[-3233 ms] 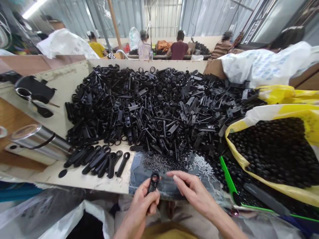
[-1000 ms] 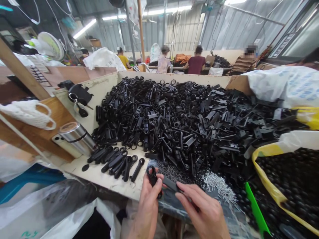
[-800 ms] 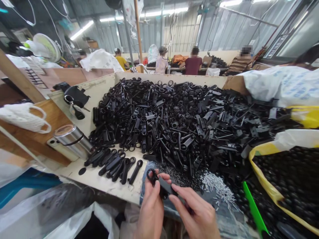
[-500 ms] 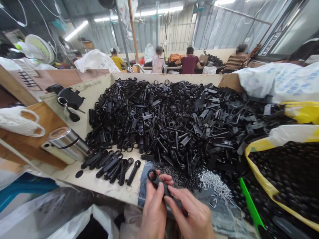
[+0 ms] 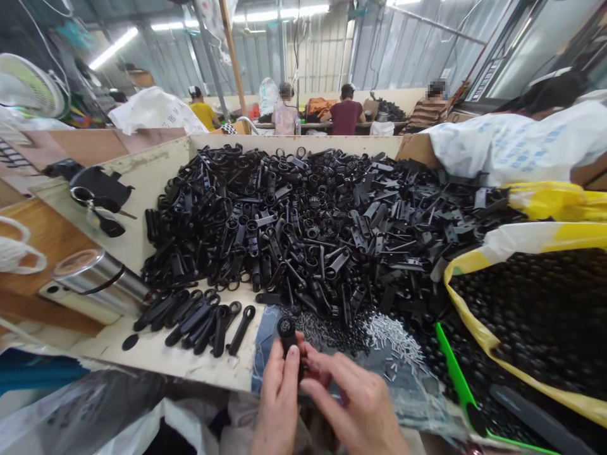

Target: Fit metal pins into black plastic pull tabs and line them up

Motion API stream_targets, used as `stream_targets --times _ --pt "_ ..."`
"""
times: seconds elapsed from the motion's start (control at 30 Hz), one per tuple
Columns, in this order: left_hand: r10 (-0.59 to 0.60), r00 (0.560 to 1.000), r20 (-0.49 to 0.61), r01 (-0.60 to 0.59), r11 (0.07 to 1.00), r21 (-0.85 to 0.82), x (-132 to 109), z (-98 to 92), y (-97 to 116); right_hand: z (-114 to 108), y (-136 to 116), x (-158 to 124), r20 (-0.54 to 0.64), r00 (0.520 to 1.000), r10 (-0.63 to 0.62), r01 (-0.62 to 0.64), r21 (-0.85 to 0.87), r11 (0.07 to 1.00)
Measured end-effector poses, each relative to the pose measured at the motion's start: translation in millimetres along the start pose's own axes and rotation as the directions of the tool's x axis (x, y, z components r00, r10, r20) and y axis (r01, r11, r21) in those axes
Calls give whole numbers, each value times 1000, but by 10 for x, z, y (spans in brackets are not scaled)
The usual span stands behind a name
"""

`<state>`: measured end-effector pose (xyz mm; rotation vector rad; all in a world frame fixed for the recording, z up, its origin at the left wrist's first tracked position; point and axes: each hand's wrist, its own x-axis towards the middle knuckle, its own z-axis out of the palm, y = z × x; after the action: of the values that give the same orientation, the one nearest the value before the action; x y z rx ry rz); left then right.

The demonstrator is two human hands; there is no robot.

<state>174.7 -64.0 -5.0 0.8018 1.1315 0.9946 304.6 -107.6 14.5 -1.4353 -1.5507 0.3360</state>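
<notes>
My left hand (image 5: 277, 395) is closed around a black plastic handle with a ring-shaped end (image 5: 287, 333), ring upward and thumb along its front. My right hand (image 5: 358, 398) is close against its lower right side, fingers curled and thumb near the lower end; the exact contact is partly hidden. Beneath and behind the hands lies a denim cloth (image 5: 351, 370) bearing small black pieces (image 5: 327, 332) and a heap of silver pins (image 5: 396, 341). To the left, several similar black handles (image 5: 220, 328) lie in a row on the pale board.
A large pile of black plastic parts (image 5: 265, 227) fills the bench behind. On the right are a yellow-edged bag (image 5: 467, 316) of black balls and a green strip (image 5: 450, 363). A steel flask (image 5: 102, 278) and keys (image 5: 109, 222) lie left. People sit in the background.
The view has turned slightly right. The handle in my left hand now stands more upright, its ring facing me. The fingers of my right hand have shifted along its lower part.
</notes>
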Motion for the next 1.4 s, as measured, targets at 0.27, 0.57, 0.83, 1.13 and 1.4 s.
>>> stream_targets --times 0.27,0.57,0.83,1.13,1.4 --pt "-53 913 404 -162 862 480 -226 -351 170 -130 44 214 544 773 328 -618 524 586" --pt "-106 861 498 -195 835 515 -344 -250 403 -89 20 80 303 934 190 -299 370 879" --pt "353 795 493 -584 663 468 -254 -382 246 -248 -97 99 195 970 -143 101 209 973" --pt "759 620 197 -258 -39 965 715 -962 548 -337 227 407 230 965 129 -84 -197 977" --pt "774 573 269 -272 -130 954 723 -821 325 481 -78 1355 505 861 57 229 -485 844"
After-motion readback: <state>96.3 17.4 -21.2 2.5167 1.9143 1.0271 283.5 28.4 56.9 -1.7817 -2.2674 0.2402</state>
